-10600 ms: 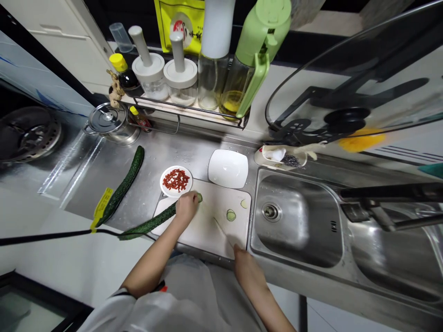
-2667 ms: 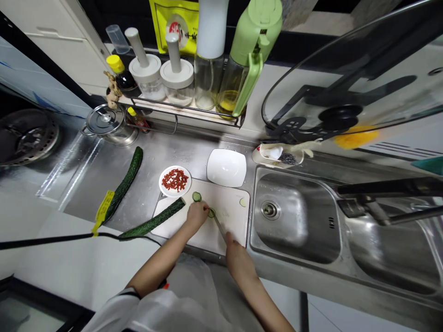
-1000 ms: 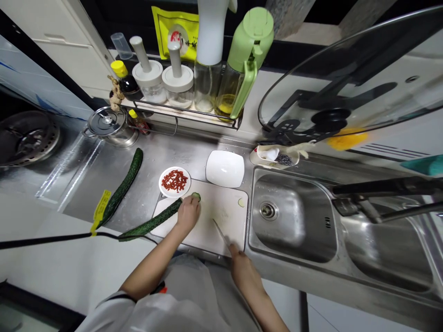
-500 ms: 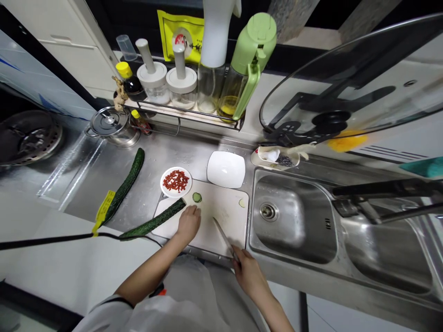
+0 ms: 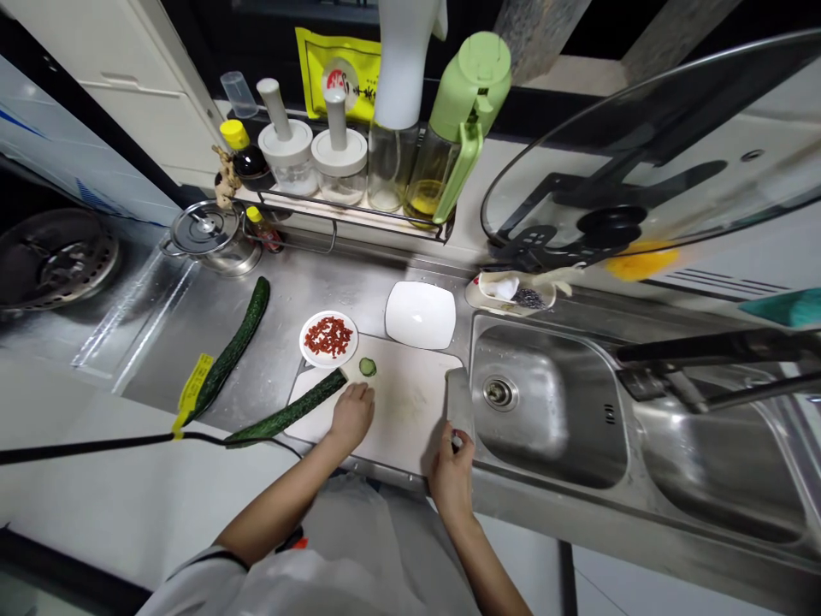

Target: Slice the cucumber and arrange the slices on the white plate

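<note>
My right hand grips the handle of a kitchen knife. Its broad blade lies over the right edge of the pale cutting board, beside the sink. The pale cucumber piece there is mostly hidden by the blade. My left hand rests on the board with its fingers laid down, holding nothing I can see. Just left of it, a cut cucumber lies slantwise, partly off the board. A small cucumber slice sits near the board's back edge.
A white plate of red bits and a white square dish stand behind the board. Another cucumber lies left, near a lidded pot. The steel sink is right; a rack of bottles is behind.
My right hand has swung the knife from mid-board to the right edge, over the pale cucumber piece. My left hand and the cucumbers have stayed about where they were.
</note>
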`<state>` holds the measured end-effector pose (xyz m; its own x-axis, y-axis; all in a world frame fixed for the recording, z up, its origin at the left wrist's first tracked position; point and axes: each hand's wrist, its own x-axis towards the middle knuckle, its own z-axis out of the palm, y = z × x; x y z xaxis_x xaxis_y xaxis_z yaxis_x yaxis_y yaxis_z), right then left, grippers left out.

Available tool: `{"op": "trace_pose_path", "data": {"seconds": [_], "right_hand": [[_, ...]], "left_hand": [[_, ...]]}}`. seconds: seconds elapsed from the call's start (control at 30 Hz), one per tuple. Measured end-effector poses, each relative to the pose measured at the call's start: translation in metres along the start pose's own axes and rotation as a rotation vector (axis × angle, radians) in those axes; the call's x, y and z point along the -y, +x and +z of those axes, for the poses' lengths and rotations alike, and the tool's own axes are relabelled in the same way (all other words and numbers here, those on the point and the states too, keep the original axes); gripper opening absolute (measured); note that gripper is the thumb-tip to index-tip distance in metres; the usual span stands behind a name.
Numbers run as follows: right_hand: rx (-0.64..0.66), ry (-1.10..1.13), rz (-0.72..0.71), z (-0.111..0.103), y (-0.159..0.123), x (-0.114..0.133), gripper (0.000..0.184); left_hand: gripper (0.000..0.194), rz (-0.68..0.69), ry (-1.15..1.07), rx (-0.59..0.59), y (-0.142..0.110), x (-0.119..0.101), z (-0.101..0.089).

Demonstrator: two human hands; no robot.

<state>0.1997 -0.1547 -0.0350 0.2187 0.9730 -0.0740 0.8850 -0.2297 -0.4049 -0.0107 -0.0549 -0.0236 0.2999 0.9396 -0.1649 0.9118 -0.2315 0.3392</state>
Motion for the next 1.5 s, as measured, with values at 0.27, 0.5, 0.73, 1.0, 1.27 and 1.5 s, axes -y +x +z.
{"op": "trace_pose_path", "data": {"seconds": [0.27, 0.5, 0.73, 1.0, 1.27, 1.5], "right_hand": [[-0.059, -0.209, -0.018, 0.021, 0.011, 0.005, 0.052], [-0.049, -0.317, -0.038, 0.014, 0.013, 0.011, 0.055], [0.032, -0.336, -0.072, 0.007, 0.013, 0.004, 0.055], [0.069, -0.242, -0.096, -0.016, 0.029, -0.002, 0.045], [0.0, -0.036, -0.018, -0.022, 0.156, -0.016, 0.044], [0.113, 0.01, 0.079, -0.013, 0.231, 0.004, 0.03]], "left_hand": [[0.023, 0.014, 0.001, -0.03, -0.002, 0.0, 0.002], [0.023, -0.002, 0.006, -0.01, -0.001, 0.0, -0.001], [0.021, -0.036, -0.028, 0.012, 0.0, -0.007, -0.008], [0.028, -0.153, -0.283, -0.029, 0.02, -0.021, -0.022], [0.045, -0.479, -0.484, -0.072, 0.122, -0.031, -0.028], [0.038, -0.618, -0.445, 0.059, 0.168, -0.032, -0.024]]}}
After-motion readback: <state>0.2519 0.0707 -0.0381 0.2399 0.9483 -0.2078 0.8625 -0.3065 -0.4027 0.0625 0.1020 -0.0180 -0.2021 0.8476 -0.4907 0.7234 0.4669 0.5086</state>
